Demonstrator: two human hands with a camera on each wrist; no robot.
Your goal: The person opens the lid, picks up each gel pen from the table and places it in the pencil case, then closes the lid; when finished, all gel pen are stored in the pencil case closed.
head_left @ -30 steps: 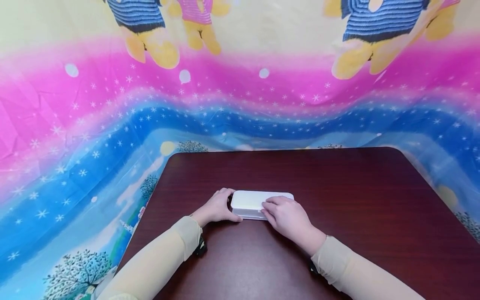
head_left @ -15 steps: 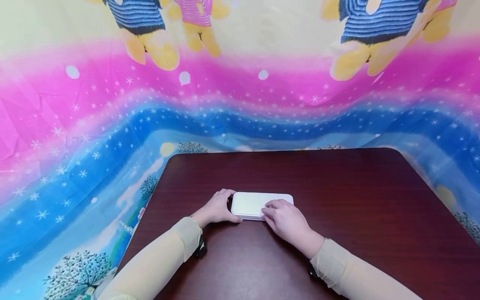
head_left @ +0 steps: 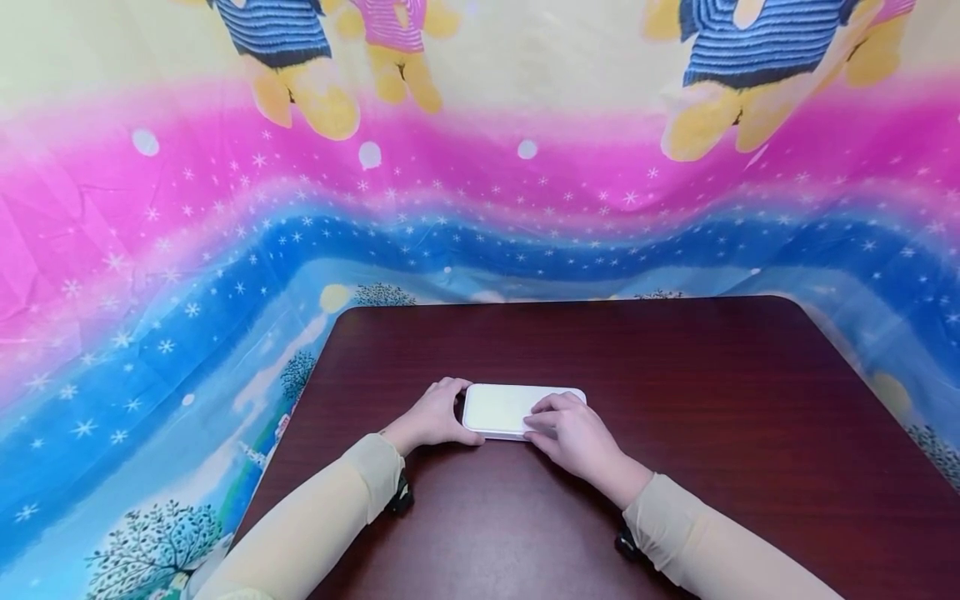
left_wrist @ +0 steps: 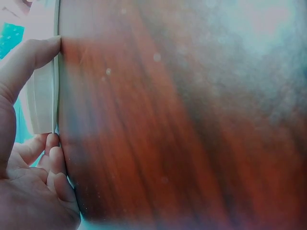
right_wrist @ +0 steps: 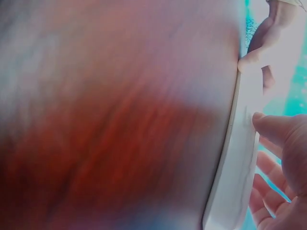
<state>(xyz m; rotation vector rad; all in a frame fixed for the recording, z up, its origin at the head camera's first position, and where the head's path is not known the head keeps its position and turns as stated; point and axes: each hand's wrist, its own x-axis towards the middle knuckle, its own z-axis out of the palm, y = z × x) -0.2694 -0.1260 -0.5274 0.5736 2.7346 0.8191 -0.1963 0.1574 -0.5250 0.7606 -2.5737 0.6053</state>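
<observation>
A flat white rectangular case [head_left: 498, 408] with rounded corners lies on the dark wood table, its lid down. My left hand [head_left: 431, 414] grips its left end. In the left wrist view, that thumb lies along the front side of the case [left_wrist: 43, 96] and the other fingers bend round its end. My right hand [head_left: 577, 437] rests at the right part of the case, fingers over the lid. The right wrist view has the right thumb at the upper front edge of the case [right_wrist: 240, 143], with the other fingers loosely spread above the lid. What the case contains is hidden.
The brown tabletop [head_left: 712, 375] extends around the case on all sides, with rounded far corners. Behind it hangs a patterned cloth [head_left: 480, 183] in pink and blue, which also runs down along the table's left and right sides.
The front of the case stood taller a second ago; the lid has come down and the case looks flatter. My right fingers have shifted slightly on the lid. My left hand has stayed put.
</observation>
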